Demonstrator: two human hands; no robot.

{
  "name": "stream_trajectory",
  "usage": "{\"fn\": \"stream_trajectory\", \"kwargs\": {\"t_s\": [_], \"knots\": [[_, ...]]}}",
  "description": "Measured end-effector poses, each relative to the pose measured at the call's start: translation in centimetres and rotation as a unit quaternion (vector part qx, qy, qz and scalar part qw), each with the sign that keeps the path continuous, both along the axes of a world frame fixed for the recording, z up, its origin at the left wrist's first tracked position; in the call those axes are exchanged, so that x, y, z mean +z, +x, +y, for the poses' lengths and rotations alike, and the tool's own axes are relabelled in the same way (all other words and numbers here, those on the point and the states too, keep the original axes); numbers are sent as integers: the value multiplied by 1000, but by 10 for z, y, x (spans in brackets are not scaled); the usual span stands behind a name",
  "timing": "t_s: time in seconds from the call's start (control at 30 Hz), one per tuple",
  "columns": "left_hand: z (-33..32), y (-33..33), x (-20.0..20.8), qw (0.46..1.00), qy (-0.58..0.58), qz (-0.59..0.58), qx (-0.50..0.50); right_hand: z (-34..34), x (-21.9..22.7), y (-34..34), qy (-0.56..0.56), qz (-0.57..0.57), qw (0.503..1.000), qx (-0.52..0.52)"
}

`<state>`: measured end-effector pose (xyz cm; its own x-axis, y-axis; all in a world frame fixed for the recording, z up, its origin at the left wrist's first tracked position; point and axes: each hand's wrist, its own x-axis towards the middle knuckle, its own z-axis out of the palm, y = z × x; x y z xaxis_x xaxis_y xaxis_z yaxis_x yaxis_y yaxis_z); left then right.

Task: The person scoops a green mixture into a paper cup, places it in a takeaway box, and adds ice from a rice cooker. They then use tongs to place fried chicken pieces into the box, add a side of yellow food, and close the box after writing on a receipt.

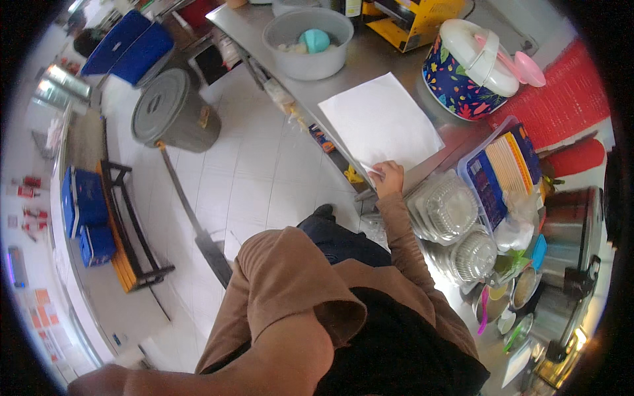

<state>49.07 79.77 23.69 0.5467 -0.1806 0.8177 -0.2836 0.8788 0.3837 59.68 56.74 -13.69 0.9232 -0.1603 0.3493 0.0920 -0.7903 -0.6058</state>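
1. Nearest: bare left forearm (264,360), brown sleeve (290,277) above it. Left hand (99,381) at dim rim; its grip can't be told.
2. White paper (383,119) flat on steel desk (389,63), between grey bowl (304,66) and floral container (459,82). Right hand (389,178) pinches its near corner.
3. Judgement: light, flat pinch, sheet supported by the desk, should avoid creasing.
4. Paper shows no writing. Dark bottle (352,5) carries pale label; wall notices (43,313) too small to read.

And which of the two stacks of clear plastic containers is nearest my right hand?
The upper stack in the picture, just right of your right hand, which holds the white sheet. The lower stack sits farther off.
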Motion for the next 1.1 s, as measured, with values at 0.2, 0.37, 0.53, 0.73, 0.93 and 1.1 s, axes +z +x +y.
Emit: {"fn": "stream_trajectory", "kwargs": {"t_s": [0.2,0.37,0.53,0.73,0.93,1.1], "knots": [[7,101,-56,937,-334,-80,60,-10,10,12,31,64,997,-24],[-30,203,-182,918,193,79,337,-4,27,14,89,131,986,-42],[-86,220,-315,811,577,-55,82,-6,23,9,164,107,979,-50],[-105,229,-355,675,691,-154,207,4,55,12,25,5,977,-212],[-89,256,-364,650,677,-161,306,4,136,0,-156,-230,906,-321],[-85,262,-361,797,554,6,240,11,184,-66,-307,-312,835,-335]]}}
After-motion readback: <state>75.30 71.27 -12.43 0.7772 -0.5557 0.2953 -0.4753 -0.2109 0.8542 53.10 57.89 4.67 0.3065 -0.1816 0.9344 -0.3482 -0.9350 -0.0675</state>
